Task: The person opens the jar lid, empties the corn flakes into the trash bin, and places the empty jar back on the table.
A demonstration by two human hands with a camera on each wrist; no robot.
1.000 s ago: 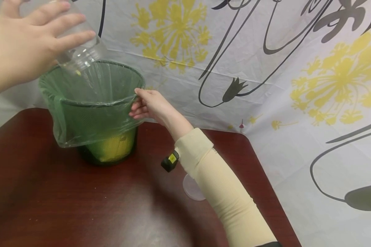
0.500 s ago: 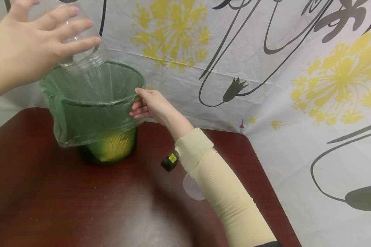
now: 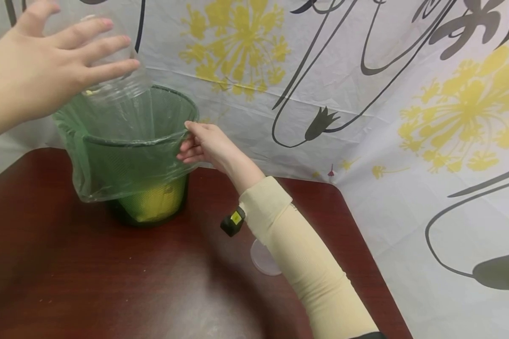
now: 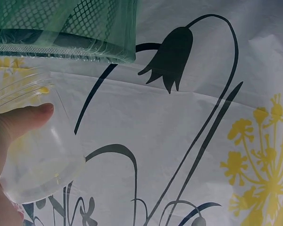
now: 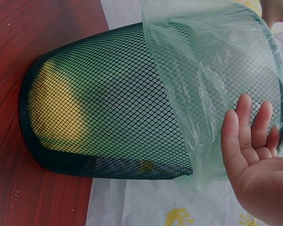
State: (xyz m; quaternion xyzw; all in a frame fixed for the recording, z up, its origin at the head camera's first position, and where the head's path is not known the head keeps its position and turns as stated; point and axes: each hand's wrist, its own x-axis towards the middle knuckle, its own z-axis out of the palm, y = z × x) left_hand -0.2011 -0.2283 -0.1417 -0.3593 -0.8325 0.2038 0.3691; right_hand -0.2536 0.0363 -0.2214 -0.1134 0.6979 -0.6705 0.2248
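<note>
Plastic jar [image 4: 54, 153]; clear, ridged, tilted

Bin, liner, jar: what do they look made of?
Bin: probably dark-coated metal; open mesh wall. Liner: thin, glossy, translucent green plastic film; creases catch light. Jar: clear and smooth, plastic or glass; see-through with highlights, look doesn't settle which.

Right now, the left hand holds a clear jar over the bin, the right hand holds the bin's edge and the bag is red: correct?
Wrong colour: the bag is green, the right wrist view shows. The left hand holds the jar over the bin and the right hand holds its edge.
</note>
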